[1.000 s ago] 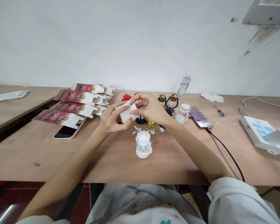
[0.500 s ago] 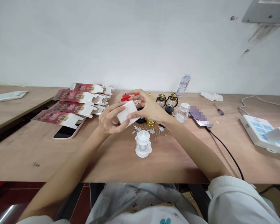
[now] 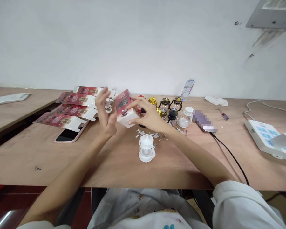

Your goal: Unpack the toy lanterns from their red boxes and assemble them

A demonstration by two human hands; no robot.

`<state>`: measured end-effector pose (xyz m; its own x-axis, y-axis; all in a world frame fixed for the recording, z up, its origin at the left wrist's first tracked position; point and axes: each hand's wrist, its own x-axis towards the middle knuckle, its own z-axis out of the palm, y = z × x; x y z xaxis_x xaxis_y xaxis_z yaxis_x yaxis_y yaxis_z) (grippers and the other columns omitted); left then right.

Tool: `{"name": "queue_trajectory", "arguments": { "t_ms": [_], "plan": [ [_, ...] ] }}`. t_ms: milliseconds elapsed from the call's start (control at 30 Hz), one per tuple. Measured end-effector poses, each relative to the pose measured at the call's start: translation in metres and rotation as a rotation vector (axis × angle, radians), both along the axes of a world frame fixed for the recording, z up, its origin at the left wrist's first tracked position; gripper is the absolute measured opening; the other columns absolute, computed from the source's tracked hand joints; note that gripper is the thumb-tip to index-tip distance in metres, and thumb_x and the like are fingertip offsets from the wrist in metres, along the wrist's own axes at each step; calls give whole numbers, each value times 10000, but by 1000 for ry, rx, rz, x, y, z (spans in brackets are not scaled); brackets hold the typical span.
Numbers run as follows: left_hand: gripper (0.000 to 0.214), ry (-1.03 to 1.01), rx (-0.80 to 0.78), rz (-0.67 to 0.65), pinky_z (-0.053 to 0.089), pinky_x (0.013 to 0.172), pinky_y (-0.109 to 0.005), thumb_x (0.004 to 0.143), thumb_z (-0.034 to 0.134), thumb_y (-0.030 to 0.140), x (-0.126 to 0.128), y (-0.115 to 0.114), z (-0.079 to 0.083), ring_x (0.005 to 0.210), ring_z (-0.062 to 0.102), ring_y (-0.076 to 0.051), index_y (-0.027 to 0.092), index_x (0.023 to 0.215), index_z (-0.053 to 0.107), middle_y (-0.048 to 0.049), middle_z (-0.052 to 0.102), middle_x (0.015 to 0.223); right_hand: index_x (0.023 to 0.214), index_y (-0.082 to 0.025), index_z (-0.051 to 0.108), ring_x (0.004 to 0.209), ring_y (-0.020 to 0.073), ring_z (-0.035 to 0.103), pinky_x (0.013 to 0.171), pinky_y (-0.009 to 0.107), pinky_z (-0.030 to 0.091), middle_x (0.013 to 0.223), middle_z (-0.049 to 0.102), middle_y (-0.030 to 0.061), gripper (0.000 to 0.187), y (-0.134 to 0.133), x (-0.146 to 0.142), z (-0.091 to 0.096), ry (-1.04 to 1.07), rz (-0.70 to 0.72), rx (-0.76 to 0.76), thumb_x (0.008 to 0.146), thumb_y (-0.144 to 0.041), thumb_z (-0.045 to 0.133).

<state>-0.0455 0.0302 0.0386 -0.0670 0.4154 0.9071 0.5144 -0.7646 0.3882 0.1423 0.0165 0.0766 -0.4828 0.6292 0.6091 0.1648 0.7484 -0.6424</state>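
Note:
My right hand (image 3: 149,116) grips a small folded carton (image 3: 124,108), white with a red printed face, tilted above the wooden table (image 3: 85,159). My left hand (image 3: 106,111) stands just left of the carton with its fingers stretched upward and apart, blurred by motion. Below the hands a white miniature lantern (image 3: 146,147) stands upright on the table. Small wire handles and white bits (image 3: 157,136) lie around it.
Several flat red-and-white cartons (image 3: 72,111) lie fanned at the left over a phone (image 3: 68,134). Small lanterns (image 3: 171,106) in gold, black and clear cluster behind my hands. A second phone (image 3: 204,121) with a black cable, a bottle (image 3: 187,87), a screwdriver (image 3: 223,113) and a white power strip (image 3: 268,136) are at the right.
The carton has been turned so its red face shows, and it moved slightly left and up. My left hand let go of it and opened. The right hand keeps hold.

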Motion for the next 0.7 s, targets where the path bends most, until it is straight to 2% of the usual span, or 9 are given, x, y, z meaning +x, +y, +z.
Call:
{"name": "queue_trajectory", "arguments": {
  "t_ms": [100, 167, 233, 300, 367, 433, 500, 567, 700],
  "plan": [
    [552, -219, -197, -108, 503, 867, -451, 839, 342, 668, -7, 9, 2, 1201, 506, -270, 353, 1292, 358, -82, 451, 1346, 1001, -244, 616, 1342, 246, 294, 1071, 484, 318, 1407, 371, 77, 282, -1, -2, -9, -217, -110, 316, 740, -158, 679],
    [537, -180, -345, -227, 549, 731, -395, 854, 331, 651, -11, 15, 2, 1006, 628, -236, 374, 1314, 308, -80, 555, 1233, 1020, -260, 618, 1378, 237, 219, 1102, 493, 280, 1419, 363, 53, 285, 0, -4, -15, -332, -108, 457, 805, -80, 568],
    [577, -98, -367, -291, 559, 690, -355, 851, 396, 619, -11, 16, 1, 925, 654, -211, 386, 1350, 222, -71, 605, 1152, 1035, -283, 618, 1400, 215, 167, 1119, 478, 271, 1415, 375, 23, 354, 2, -5, -18, -408, -97, 533, 837, -27, 474],
    [680, -48, -309, -283, 561, 709, -343, 833, 498, 564, -8, 15, 2, 953, 645, -207, 388, 1378, 131, -79, 595, 1160, 1056, -288, 613, 1406, 214, 161, 1126, 473, 268, 1412, 388, 14, 381, 3, -2, -15, -460, -78, 555, 836, -13, 465],
    [760, -30, -253, -238, 562, 731, -361, 812, 561, 524, -7, 14, 3, 979, 630, -216, 384, 1389, 86, -96, 559, 1200, 1103, -270, 600, 1385, 237, 230, 1109, 476, 294, 1399, 418, 40, 359, 2, 5, -4, -493, -30, 530, 827, -51, 528],
    [779, -33, -238, -196, 563, 732, -388, 796, 595, 495, -9, 16, 2, 953, 628, -223, 379, 1388, 102, -101, 545, 1197, 1162, -254, 572, 1289, 243, 392, 1057, 458, 358, 1325, 506, 70, 341, -4, 16, 14, -494, 43, 454, 837, -153, 580],
    [785, -56, -263, -191, 565, 715, -395, 770, 632, 466, -12, 21, -2, 895, 634, -220, 367, 1378, 145, -95, 561, 1145, 1193, -271, 548, 1144, 216, 524, 992, 424, 408, 1206, 599, 46, 318, -15, 28, 32, -464, 78, 330, 875, -262, 552],
    [793, -76, -311, -223, 565, 692, -383, 730, 675, 445, -15, 27, -7, 836, 636, -208, 336, 1357, 202, -83, 575, 1074, 1177, -264, 563, 1054, 223, 570, 929, 395, 433, 1135, 632, 39, 358, -30, 36, 45, -486, 108, 243, 833, -352, 609],
    [762, -18, -344, -208, 555, 690, -357, 656, 739, 439, -17, 32, -15, 785, 624, -178, 260, 1255, 304, -44, 556, 965, 1160, -250, 583, 863, 212, 614, 726, 306, 458, 1009, 654, 48, 515, -51, 36, 41, -811, 191, 53, 678, -317, 752]
  ]
}}
